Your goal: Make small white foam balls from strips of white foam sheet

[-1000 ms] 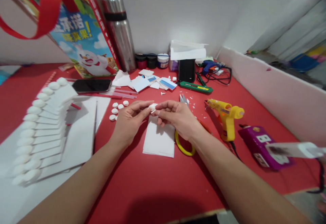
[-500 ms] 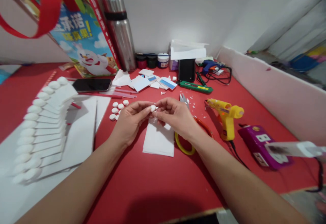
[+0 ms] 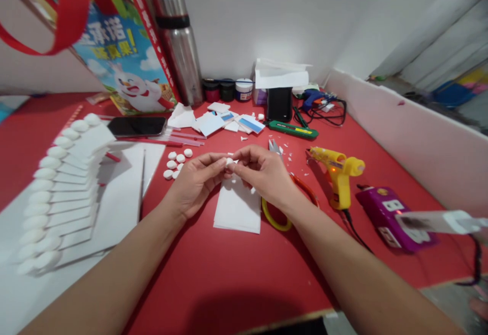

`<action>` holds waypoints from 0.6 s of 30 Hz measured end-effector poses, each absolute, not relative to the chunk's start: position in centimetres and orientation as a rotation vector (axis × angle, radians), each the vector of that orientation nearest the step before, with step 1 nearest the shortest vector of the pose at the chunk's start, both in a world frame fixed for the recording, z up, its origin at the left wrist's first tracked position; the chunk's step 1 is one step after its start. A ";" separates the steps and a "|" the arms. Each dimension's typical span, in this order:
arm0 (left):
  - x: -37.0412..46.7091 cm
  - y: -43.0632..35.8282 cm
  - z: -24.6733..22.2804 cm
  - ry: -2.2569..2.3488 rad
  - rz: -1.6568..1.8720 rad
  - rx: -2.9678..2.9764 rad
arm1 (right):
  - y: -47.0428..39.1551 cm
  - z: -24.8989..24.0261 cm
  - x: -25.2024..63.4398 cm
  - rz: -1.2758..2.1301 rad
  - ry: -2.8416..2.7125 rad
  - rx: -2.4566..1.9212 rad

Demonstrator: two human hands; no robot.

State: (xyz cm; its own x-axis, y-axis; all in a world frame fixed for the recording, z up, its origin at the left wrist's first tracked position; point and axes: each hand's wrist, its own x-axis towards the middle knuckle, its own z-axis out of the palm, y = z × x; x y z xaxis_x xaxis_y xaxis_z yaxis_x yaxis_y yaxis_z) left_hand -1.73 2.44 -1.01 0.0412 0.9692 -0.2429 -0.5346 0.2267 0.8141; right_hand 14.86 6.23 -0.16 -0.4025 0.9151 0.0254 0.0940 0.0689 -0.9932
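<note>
Because the small white disc (image 3: pixel 229 162) looked light and easily marked, I judged that it wanted a soft, even pinch at its rim, turned a little at a time, low over the white sheets (image 3: pixel 238 210) so that a slip would not carry far. The left hand (image 3: pixel 196 180) had its grip closed on the disc, thumb and forefinger drawn in; the right hand (image 3: pixel 267 175) met it from the other side, its grip closed on the same piece. Fingers hid part of it, so I could not tell how they bore on the edge. Just left of the grip, loose white discs (image 3: pixel 180 158) lay on the desk (image 3: pixel 163 274); the scissors (image 3: pixel 280 227) lay partly beneath the right hand, the yellow glue gun (image 3: pixel 339 172) well apart to its right.
</note>
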 end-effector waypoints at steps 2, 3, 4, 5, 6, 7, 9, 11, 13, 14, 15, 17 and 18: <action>-1.7 2.5 -1.0 0.908 1.263 0.596 | 6.2 -0.1 14.8 1.415 -1.605 -1.035; -1.7 2.5 -1.0 0.904 1.261 0.590 | 6.2 -0.1 14.8 1.418 -1.602 -1.036; -1.8 2.5 -1.0 0.898 1.260 0.580 | 6.2 0.0 14.8 1.423 -1.599 -1.035; -1.8 2.5 -1.0 0.892 1.261 0.568 | 6.2 0.0 14.8 1.428 -1.597 -1.033; -1.9 2.5 -1.0 0.887 1.260 0.554 | 6.1 0.0 14.8 1.429 -1.596 -1.032; -2.0 2.6 -1.1 0.884 1.259 0.539 | 6.1 0.1 14.9 1.428 -1.597 -1.034; -2.1 2.6 -1.2 0.885 1.254 0.506 | 6.1 0.2 14.9 1.419 -1.605 -1.044; -2.3 2.7 -1.3 0.885 1.247 0.479 | 6.1 0.3 15.0 1.423 -1.620 -1.047; -2.3 2.7 -1.4 0.879 1.250 0.462 | 6.1 0.3 15.1 1.419 -1.653 -1.026; -2.3 2.7 -1.4 0.879 1.254 0.460 | 6.1 0.2 15.1 1.391 -1.684 -1.008; -2.3 2.7 -1.4 0.884 1.259 0.463 | 6.0 0.1 15.1 1.335 -1.728 -0.990; -2.1 2.7 -1.5 0.903 1.269 0.481 | 5.9 -0.2 15.1 1.130 -1.847 -0.956; -2.1 2.6 -1.6 0.916 1.273 0.496 | 5.8 -0.3 15.1 0.997 -1.915 -0.941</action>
